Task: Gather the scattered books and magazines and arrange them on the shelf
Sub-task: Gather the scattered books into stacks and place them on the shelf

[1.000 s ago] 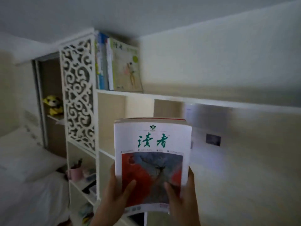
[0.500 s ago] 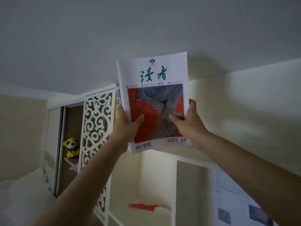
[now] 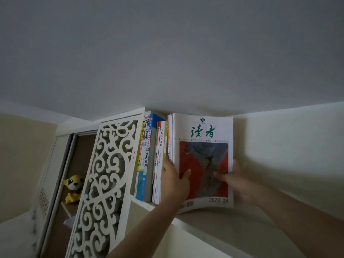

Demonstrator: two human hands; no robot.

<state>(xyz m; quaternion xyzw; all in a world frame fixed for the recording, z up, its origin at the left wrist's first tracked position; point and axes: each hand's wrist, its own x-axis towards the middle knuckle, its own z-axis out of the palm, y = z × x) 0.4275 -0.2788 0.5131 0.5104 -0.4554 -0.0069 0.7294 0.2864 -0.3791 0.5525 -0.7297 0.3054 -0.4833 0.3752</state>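
Magazines [image 3: 203,161] now stand on the top shelf [image 3: 204,218] beside books [image 3: 149,159]; both hands, left [image 3: 175,181] and right [image 3: 237,183], grip them, arms outstretched.

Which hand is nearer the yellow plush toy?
Left. The left hand grips the magazine stack's left edge, toward the yellow plush toy; the right hand holds the far edge.

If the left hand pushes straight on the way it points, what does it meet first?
Probably the row of upright books beside the magazine stack that the left hand grips; depth is unclear.
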